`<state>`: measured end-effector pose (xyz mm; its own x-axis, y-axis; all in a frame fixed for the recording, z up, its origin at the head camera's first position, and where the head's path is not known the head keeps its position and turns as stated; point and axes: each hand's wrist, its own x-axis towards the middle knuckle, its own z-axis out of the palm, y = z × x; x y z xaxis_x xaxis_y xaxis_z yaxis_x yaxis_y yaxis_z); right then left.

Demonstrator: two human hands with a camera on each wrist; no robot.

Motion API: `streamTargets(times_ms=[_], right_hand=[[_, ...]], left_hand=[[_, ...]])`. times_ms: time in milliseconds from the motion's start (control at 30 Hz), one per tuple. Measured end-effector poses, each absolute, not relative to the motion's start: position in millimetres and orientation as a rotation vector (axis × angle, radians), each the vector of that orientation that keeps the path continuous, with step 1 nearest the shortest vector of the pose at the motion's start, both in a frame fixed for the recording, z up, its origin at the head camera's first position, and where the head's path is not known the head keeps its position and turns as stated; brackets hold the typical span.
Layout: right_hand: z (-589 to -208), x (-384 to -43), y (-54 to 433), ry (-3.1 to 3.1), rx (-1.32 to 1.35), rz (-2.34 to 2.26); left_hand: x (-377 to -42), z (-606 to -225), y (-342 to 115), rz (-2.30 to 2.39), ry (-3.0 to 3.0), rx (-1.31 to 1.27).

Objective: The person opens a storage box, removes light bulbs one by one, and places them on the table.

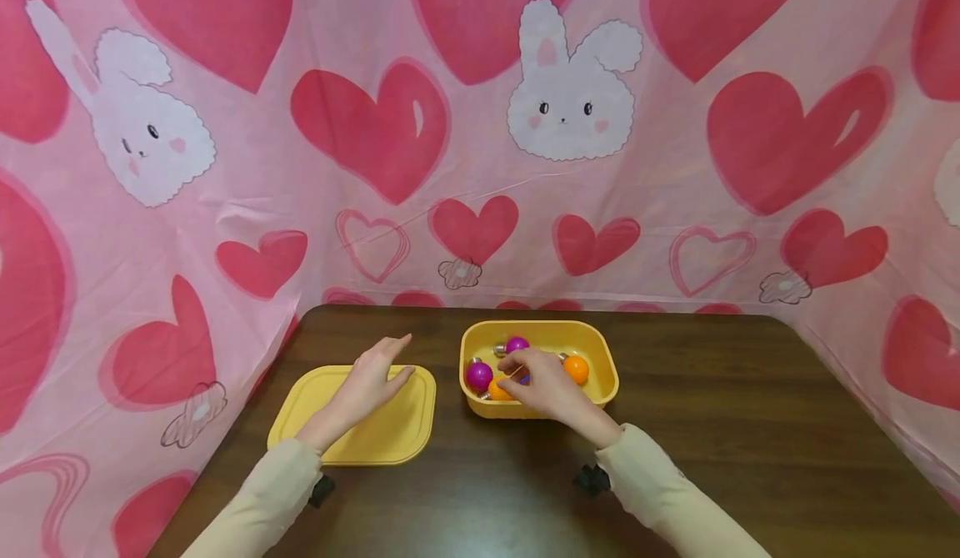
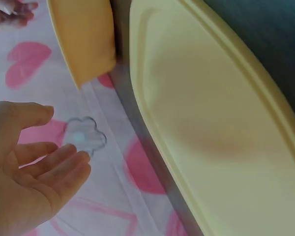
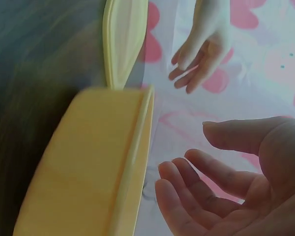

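Note:
My right hand [image 1: 546,381] hovers over a yellow plastic box [image 1: 540,410], its fingers loosely bent with nothing between them. Inside the box lie several small coloured light bulbs: a purple bulb [image 1: 480,376] at the left, another purple bulb [image 1: 517,345] behind it, an orange bulb [image 1: 576,369] at the right and another orange bulb [image 1: 498,389] near the front; a blue one is partly hidden by the hand. Above the flat yellow lid [image 1: 390,433] is my left hand [image 1: 367,381], fingers relaxed and thumb apart. The right wrist view shows the right hand [image 3: 221,182] beside the box wall.
Lid and box lie side by side on a dark wooden table [image 1: 712,424], the lid at the left. A pink curtain [image 1: 480,166] with hearts and rabbits rises behind the table and along both sides.

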<state>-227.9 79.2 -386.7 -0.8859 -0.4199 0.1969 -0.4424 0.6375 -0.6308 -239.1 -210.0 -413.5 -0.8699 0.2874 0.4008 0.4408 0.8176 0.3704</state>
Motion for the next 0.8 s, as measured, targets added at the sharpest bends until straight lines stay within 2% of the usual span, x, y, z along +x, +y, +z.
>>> streamTargets(times_ms=[267,800], right_hand=[[-382.6,-244.7,108.7,-2.880,0.573,1.072],[-393.7,-266.0,163.8,-2.934,0.519,0.842]], left_hand=[[-239.2,-409.4,-185.6,-0.610,-2.668,-0.688],[-242.0,-416.2,-153.7,-0.598,-2.802,-0.779]])
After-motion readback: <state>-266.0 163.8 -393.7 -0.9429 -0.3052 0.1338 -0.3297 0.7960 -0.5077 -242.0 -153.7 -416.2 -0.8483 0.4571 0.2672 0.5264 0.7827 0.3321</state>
